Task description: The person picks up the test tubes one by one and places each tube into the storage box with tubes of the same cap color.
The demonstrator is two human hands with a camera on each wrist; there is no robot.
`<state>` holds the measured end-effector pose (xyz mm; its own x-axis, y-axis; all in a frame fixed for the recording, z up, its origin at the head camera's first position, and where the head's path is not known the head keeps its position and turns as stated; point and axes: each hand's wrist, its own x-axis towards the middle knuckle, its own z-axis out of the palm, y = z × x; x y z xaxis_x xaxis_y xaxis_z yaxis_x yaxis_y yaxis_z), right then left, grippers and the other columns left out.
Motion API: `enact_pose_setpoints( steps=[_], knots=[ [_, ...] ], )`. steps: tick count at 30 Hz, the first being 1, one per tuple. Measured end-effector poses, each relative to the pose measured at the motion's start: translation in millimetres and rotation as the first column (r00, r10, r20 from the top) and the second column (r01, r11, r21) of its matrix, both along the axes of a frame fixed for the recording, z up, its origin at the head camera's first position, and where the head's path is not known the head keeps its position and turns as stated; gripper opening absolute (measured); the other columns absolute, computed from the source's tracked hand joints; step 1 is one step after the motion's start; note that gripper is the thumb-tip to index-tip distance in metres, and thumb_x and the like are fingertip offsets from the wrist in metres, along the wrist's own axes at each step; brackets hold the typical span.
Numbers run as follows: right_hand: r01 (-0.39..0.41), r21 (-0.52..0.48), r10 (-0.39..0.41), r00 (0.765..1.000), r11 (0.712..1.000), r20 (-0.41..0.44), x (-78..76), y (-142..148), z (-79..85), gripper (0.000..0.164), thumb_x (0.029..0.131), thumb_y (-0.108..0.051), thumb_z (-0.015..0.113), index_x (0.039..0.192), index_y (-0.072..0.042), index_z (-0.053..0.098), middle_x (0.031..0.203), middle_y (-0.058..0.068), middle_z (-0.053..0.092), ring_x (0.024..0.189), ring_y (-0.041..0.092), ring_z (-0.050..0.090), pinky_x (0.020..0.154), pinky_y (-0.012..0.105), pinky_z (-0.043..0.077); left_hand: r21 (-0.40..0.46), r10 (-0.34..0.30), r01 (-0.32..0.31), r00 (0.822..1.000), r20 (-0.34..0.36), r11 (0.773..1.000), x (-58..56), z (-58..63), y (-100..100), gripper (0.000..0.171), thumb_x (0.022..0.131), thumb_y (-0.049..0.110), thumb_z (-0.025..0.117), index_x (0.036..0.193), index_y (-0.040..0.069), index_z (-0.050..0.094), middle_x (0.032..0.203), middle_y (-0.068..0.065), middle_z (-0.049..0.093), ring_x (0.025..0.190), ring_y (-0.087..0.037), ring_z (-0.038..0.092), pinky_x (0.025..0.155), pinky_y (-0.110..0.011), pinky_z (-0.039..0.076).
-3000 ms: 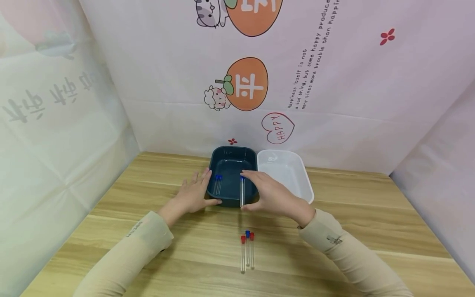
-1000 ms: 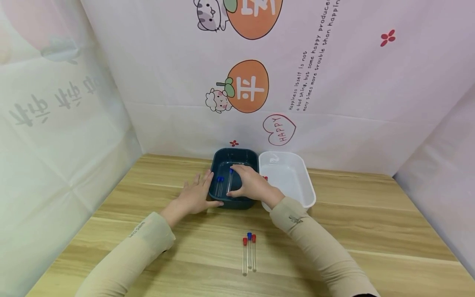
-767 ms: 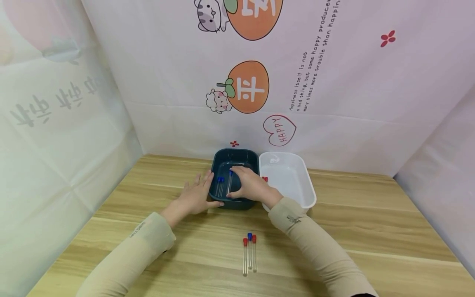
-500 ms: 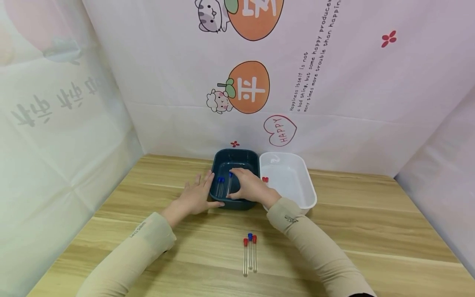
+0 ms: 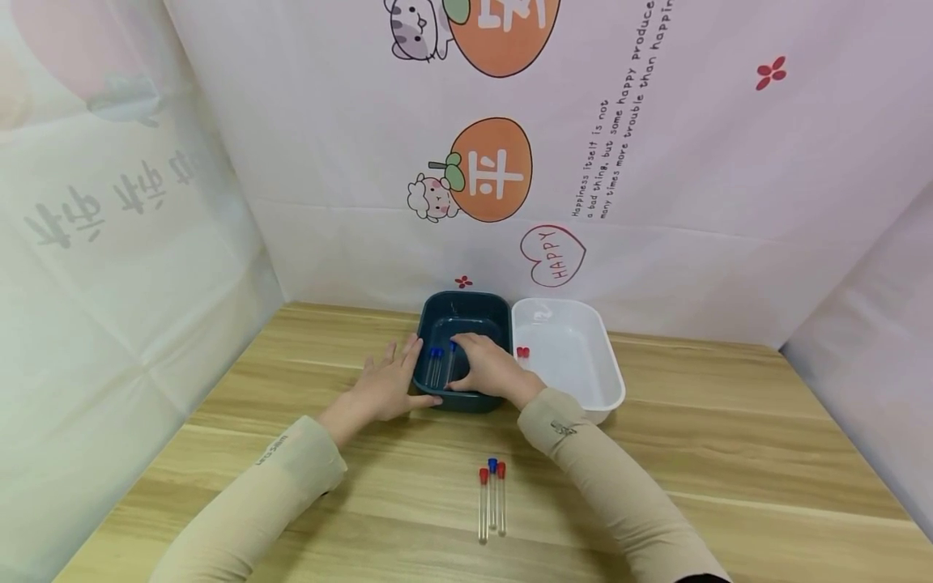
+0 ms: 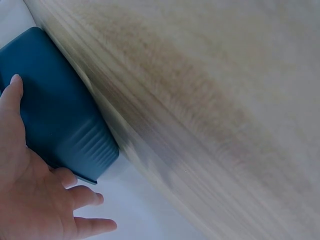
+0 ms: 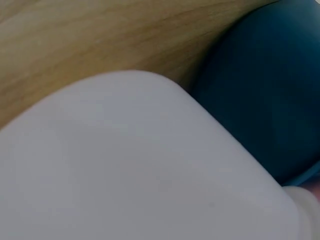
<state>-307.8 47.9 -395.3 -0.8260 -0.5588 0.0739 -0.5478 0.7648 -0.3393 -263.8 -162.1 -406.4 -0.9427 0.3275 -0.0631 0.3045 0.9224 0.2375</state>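
Note:
My right hand (image 5: pixel 490 368) reaches down into a dark teal bin (image 5: pixel 466 402) and pinches a blue-capped test tube (image 5: pixel 451 366) between thumb and fingers, cap toward the back. Just left of it, two more blue-capped tubes (image 5: pixel 435 369) lie side by side in the bin. With fingers spread, my left hand (image 5: pixel 382 387) touches the bin's left side, its thumb along the front wall. The left wrist view shows that hand (image 6: pixel 37 195) against the bin's outer wall (image 6: pixel 60 105). In the right wrist view, the hand is mostly out of frame.
Against the teal bin's right side stands a white bin (image 5: pixel 572 364) with red-capped tubes (image 5: pixel 522 353) at its left, partly hidden by the right hand. Nearer me, two red-capped tubes (image 5: pixel 483 506) and a blue-capped tube (image 5: pixel 492 466) lie on the wooden table (image 5: pixel 394 502). A printed cloth (image 5: pixel 656 267) hangs behind.
My right hand has carried the blue-capped tube left and down into the teal bin, beside the other two. The left hand has stayed at the bin's side.

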Motion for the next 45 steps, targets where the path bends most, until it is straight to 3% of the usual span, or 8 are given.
enact_pose_setpoints(
  steps=[45],
  knots=[
    [-0.012,0.146,0.001,0.997,0.989,0.078,-27.8,-18,-15.4,0.08,0.087,-0.038,0.084,0.149,-0.001,0.05,0.153,0.016,0.049,0.139,0.031,0.048,0.115,0.044,0.037,0.024,0.0,-0.001,1.0,0.015,1.0,-0.8,-1.3,-1,0.11,0.092,0.065,0.065,0.165,0.005,0.01,0.171,-0.013,0.006,0.153,-0.045,0.009,0.113,-0.074,0.014]
  ],
)
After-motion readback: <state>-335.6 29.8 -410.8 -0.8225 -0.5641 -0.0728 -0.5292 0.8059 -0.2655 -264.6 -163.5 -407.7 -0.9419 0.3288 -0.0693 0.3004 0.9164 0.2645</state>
